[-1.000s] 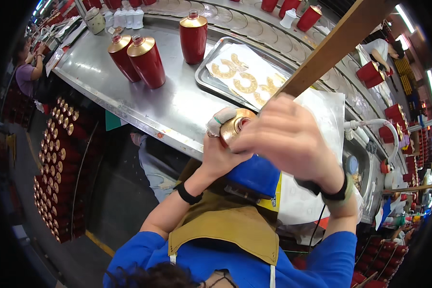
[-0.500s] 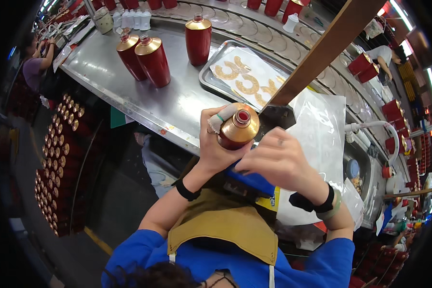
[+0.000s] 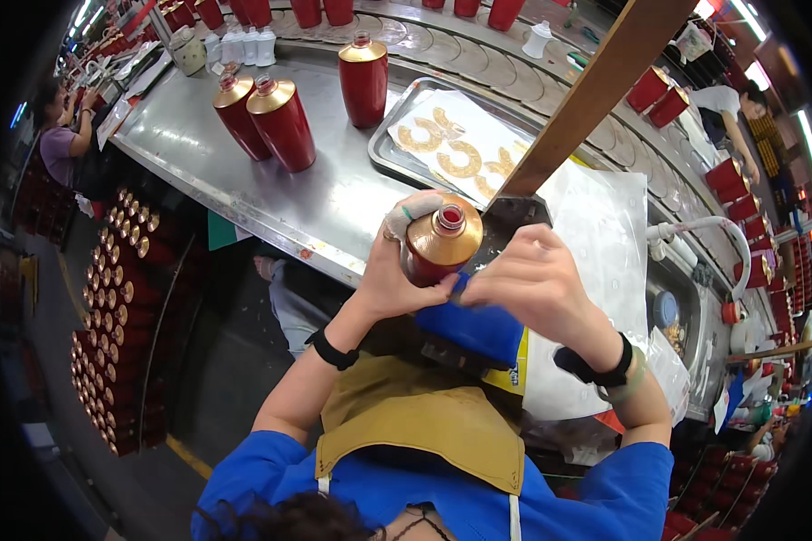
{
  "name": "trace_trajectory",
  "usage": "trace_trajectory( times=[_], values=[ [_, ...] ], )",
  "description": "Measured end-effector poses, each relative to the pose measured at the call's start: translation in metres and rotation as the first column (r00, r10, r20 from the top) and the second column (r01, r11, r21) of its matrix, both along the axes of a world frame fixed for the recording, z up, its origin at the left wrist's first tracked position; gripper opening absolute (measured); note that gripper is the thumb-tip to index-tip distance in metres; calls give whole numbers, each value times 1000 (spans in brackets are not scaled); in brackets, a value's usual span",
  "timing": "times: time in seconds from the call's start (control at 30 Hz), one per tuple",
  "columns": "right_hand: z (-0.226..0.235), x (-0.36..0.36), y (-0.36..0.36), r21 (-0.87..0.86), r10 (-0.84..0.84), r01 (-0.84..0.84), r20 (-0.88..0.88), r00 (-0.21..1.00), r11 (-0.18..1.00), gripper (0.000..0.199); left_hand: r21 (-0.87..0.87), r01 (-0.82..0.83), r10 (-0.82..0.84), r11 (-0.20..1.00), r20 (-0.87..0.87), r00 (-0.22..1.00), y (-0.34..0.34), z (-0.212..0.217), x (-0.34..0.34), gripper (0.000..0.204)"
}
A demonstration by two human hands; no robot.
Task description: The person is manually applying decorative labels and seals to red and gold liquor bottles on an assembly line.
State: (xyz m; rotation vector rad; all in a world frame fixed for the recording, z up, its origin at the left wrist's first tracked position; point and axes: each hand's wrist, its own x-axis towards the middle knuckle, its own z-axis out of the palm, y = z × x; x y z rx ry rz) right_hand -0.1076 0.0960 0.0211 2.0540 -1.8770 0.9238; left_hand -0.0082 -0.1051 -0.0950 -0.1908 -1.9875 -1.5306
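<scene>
My left hand [image 3: 379, 279] wraps round a dark red bottle [image 3: 445, 239] with a gold shoulder and an uncapped neck, tilted toward me. A pale cover sits on one finger of that hand. Close to the bottle's right side is my right hand [image 3: 537, 279], its fingers curled together and partly smeared by motion; what they pinch, if anything, is hidden. Beyond them a metal tray [image 3: 381, 155] carries a white sheet with several gold curved pieces [image 3: 460, 159]. Three more bottles stand to the left on the steel table, among them one lone bottle [image 3: 363, 83].
A wooden post [image 3: 595, 99] rises just beyond my right hand. White sheeting [image 3: 595, 270] covers the table's right part. Behind runs a plated conveyor [image 3: 442, 50] with red bottles. Racked gold-topped bottles [image 3: 108, 316] stand at the lower left. Other people work at both sides.
The bottle and both hands stay close together, with the bottle shifted slightly left in view. My right fingers have moved a little beside it. The whole view has shifted slightly.
</scene>
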Motion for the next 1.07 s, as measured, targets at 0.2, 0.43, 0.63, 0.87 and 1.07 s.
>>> trace_trajectory(
  times=[0.2,0.43,0.63,0.87,1.07],
  values=[
    [-9,-6,-1,-83,-160,161,28,987,983,24,-37,-101,100,994,-22,995,-1,-2,2,90],
    [-10,0,-3,175,-431,427,645,631,887,27,-25,-79,77,997,-83,994,-1,-4,-2,85],
    [-2,-31,-34,-1,-443,492,434,784,870,22,-39,-75,72,996,-86,994,-1,-8,-2,87],
    [-8,-35,-32,226,-627,585,305,717,779,14,208,-103,116,973,-49,992,17,-19,-5,95],
    [-31,-13,18,278,-542,572,758,363,772,17,209,42,-65,977,105,992,-9,16,-13,97]
  ],
)
